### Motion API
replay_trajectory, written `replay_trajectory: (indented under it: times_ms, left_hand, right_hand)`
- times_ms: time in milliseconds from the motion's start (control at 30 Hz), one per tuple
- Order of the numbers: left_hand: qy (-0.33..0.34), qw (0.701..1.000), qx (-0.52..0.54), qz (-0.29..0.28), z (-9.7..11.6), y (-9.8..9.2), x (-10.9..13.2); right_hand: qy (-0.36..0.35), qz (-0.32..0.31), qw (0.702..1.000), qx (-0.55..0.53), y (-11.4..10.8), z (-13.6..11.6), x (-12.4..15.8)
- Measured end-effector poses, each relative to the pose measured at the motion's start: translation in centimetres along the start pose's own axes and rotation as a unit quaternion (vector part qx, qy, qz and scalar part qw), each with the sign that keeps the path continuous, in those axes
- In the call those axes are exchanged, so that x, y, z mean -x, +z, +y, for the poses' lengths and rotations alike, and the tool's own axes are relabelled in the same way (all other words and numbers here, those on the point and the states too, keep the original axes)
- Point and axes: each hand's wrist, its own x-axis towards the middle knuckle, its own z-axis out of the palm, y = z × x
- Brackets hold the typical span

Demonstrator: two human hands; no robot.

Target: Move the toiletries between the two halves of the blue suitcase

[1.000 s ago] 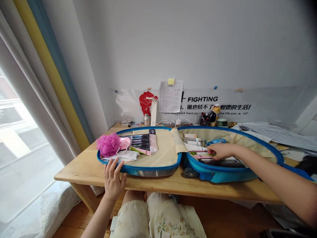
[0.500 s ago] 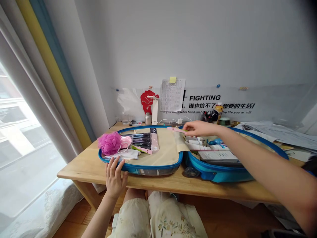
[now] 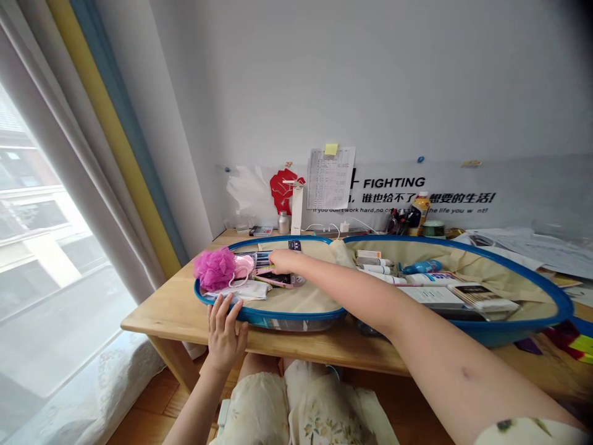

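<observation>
A blue-rimmed suitcase (image 3: 287,317) lies open on the wooden table. My left hand (image 3: 227,337) rests at the front edge of its left half, fingers apart, holding nothing. Inside that half, my right hand (image 3: 279,261) is closed on a slim pink stick-like item (image 3: 263,271), whose exact kind I cannot make out. Under and beside this hand lie a pack of dark-handled sticks (image 3: 277,278), partly hidden, and another slim pink-and-green item. A magenta bath puff (image 3: 214,269) with a white cord sits at the left, above a white folded packet (image 3: 248,290).
The suitcase's right half holds white tubes (image 3: 376,269), a blue bottle (image 3: 421,266), a box (image 3: 428,296) and a pack of cotton swabs (image 3: 482,296). Behind stand a lamp (image 3: 297,207), a drink bottle (image 3: 419,210) and a jar (image 3: 433,229). Papers (image 3: 523,247) lie at the right.
My right hand has moved left from the suitcase's middle into its left half, carrying the slim pink item. My left hand stays at the front rim. The view has shifted slightly.
</observation>
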Motion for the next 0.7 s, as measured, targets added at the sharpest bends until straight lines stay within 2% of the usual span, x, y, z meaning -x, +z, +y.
replay_trajectory:
  times_ms: [200, 367, 533, 700]
  left_hand:
    - [-0.002, 1.0, 0.0, -0.006, -0.1, 0.0, 0.2]
    - [0.004, 1.0, 0.001, -0.001, 0.2, -0.1, -0.2]
    - [0.01, 1.0, -0.005, 0.004, 0.2, -0.1, -0.3]
    - [0.012, 1.0, -0.007, 0.004, 0.1, -0.1, -0.3]
  right_hand:
    - [-0.032, 0.042, 0.999, 0.003, 0.5, 0.4, 0.5]
    - [-0.045, 0.017, 0.999, 0.024, 1.7, 0.3, 2.3]
    - [-0.014, 0.002, 0.999, 0.041, 2.8, -0.6, 2.7]
    - [0.007, 0.016, 0.999, 0.029, 2.2, -0.1, 1.6]
